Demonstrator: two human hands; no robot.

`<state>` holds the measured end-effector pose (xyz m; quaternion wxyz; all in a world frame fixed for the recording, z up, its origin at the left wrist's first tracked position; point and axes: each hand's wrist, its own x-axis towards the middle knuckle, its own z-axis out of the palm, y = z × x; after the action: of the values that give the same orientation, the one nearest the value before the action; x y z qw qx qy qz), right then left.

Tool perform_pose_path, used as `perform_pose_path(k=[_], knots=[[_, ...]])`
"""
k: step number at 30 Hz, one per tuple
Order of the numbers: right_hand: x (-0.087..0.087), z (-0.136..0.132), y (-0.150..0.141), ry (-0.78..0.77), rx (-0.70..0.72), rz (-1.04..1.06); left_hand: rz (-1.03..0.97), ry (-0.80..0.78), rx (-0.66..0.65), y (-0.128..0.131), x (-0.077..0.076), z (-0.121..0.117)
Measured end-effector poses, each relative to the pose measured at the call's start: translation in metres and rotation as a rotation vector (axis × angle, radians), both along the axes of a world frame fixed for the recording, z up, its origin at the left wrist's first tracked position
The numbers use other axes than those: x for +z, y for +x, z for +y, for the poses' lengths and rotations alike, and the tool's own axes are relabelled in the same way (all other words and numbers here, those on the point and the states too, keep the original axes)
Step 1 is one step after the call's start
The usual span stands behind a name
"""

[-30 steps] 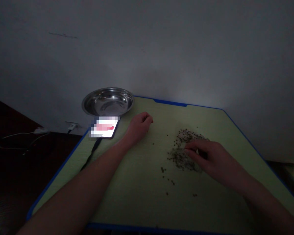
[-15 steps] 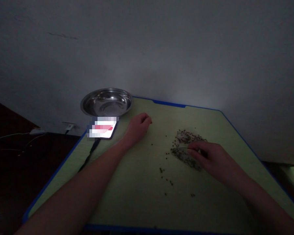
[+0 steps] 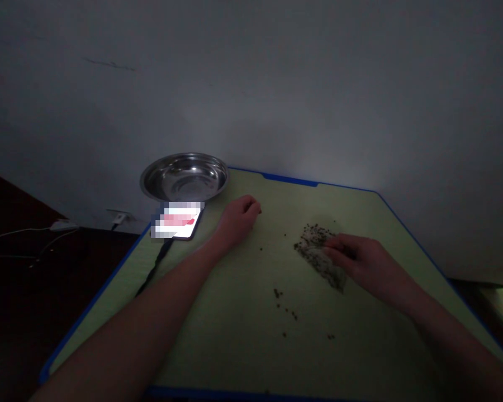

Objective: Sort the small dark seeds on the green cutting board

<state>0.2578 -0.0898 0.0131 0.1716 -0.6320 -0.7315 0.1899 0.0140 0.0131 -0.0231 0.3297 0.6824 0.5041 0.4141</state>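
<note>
1. The right hand (image 3: 360, 255) over there pinches a thin see-through film (image 3: 336, 279), dark specks (image 3: 314, 235) clustered around it, on the right half of the pale green table (image 3: 226, 335);
2. the left hand (image 3: 240, 218) is curled closed; I can't tell whether it holds anything;
3. a lit phone (image 3: 180, 223) lies near it, just before the metal basin (image 3: 188, 181).

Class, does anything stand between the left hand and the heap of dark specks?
Only stray specks on the tabletop lie between the left hand and the heap; nothing larger visibly blocks the way.
</note>
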Motion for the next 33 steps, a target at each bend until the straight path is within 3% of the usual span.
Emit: perform_pose_path(k=[4,8,14,20,33], knots=[[0.016,0.021,-0.001,0.064,0.003,0.036,-0.001,-0.010,0.006,0.000,0.000,0.001],[0.025,0.065,-0.018,0.019,0.002,0.038,-0.048,-0.023,0.030,-0.001,0.000,0.001],[0.009,0.114,-0.038,-0.042,0.010,0.067,-0.093,-0.048,0.063,-0.003,0.003,0.000],[-0.004,0.122,-0.050,-0.069,0.068,0.060,-0.126,-0.050,0.092,-0.002,0.006,-0.002],[0.000,0.108,-0.080,-0.052,0.379,-0.017,-0.328,-0.067,0.160,-0.002,0.006,0.004]])
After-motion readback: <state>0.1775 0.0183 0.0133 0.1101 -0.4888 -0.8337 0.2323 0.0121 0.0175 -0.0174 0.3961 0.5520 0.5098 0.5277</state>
